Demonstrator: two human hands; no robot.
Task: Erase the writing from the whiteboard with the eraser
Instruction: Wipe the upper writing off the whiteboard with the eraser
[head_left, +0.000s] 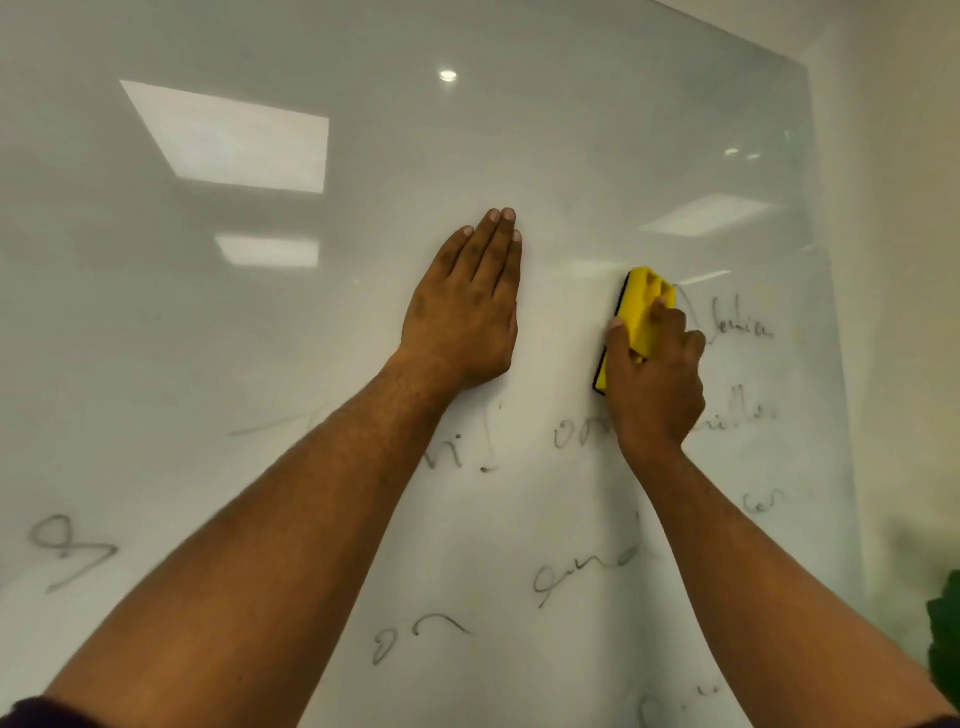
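From the head camera, a glossy whiteboard (363, 364) fills nearly the whole view, its surface carrying pale reflections of ceiling light panels above the hands. The yellow eraser (636, 322), with a dark pad along its underside, sits pressed against the whiteboard and stands nearly upright, tilted a little to the right at its top. The right hand (657, 374) is closed around the lower half of the eraser, thumb on its left edge and fingers (665, 312) curled over its yellow back, so the grip is firm and narrow on the eraser itself. The left hand (467, 312) lies to the left of the eraser, apart from it, flat on the whiteboard with fingers straight, pressed together and pointing up, holding nothing. Faint grey writing (737, 330) begins just right of the eraser, partly hidden by the right hand, and more blurred words run down the board further below it on that side. Other smeared strokes lie below the eraser, between the two forearms and lower still, and one looped mark sits far to the lower left of it. Right of the eraser, beyond the whiteboard's edge, a cream wall (893, 260) shows, with something dark green (945, 634) at the frame's lower right edge, too cropped to identify.
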